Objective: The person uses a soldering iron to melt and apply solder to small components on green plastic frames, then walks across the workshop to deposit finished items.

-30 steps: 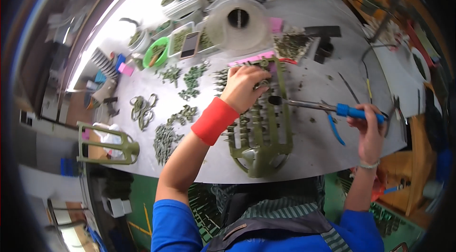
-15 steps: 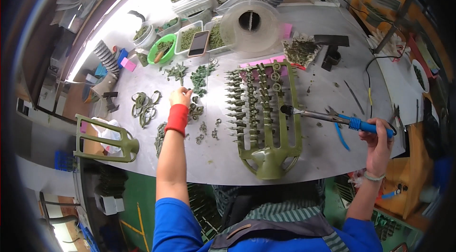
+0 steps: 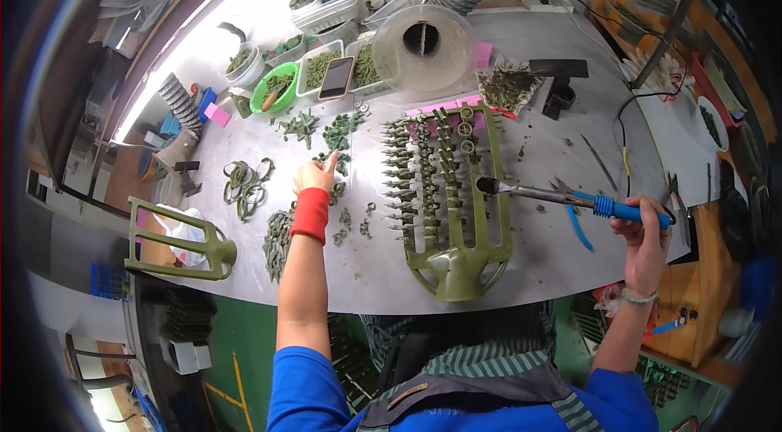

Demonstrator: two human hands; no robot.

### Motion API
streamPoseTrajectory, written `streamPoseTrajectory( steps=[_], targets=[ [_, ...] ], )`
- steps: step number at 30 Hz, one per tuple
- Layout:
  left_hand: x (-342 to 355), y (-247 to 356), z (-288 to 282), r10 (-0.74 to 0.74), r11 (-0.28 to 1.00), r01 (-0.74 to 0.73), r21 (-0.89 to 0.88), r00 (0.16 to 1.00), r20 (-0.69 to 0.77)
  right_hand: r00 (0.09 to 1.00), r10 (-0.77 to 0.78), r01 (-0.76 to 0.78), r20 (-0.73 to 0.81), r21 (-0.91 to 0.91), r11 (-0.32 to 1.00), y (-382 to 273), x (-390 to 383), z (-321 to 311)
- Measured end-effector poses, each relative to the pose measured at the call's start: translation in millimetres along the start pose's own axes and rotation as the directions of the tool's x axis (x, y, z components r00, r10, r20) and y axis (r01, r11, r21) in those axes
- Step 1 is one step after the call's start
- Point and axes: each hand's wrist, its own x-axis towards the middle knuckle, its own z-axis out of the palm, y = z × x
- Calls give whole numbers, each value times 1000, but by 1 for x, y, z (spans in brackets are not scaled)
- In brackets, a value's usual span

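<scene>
My right hand [image 3: 645, 241] grips the blue handle of a soldering iron [image 3: 554, 197]. The iron's broad dark tip lies over a right-hand bar of an olive-green plastic frame [image 3: 460, 273]. Spiky and ring-like green pieces line this frame's left and middle bars, while the right side is barer. My left hand [image 3: 314, 175], above a red wristband, reaches to a heap of small dark-green parts [image 3: 338, 135]. One of its fingers is stretched out; the others are partly hidden beneath it. Below that hand lie loose little rings and a pile of leaf-like green strips [image 3: 279, 245].
A second olive frame [image 3: 183, 241] overhangs the table's left edge. Tubs of green parts, a green bowl [image 3: 274, 88] and a phone [image 3: 336, 78] line the back, beside a clear funnel-shaped hood [image 3: 399, 53]. Blue-handled pliers [image 3: 580, 224] lie beneath the iron, whose cord runs right.
My left hand has come slightly nearer and right, and one finger now points out. My right hand keeps the iron's tip at about the same place on the frame. The whole view shifted slightly.
</scene>
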Motion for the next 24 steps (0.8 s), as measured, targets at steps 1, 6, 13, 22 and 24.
streamPoseTrajectory(
  steps=[1, 6, 13, 22, 24],
  targets=[
    [2, -5, 5, -2, 1000, 2, 1, 1000, -3, 1000, -6, 6, 8, 0, 1000, -1, 0, 1],
    [9, -23, 22, 203, 913, -182, -365, 979, 18, 1000, -10, 10, 20, 0, 1000, -2, 0, 4],
    [5, -29, 18, 612, 740, -630, -237, 776, -151, 1000, -19, 18, 7, 8, 1000, -2, 0, 4],
    [-7, -19, -18, 333, 442, -94, -892, 941, 66, 1000, -26, 26, -5, -17, 1000, -5, -5, 2],
    [-45, 23, -56, 405, 533, -74, -843, 897, 178, 1000, -16, 16, 16, -7, 1000, -1, -3, 3]
  ],
)
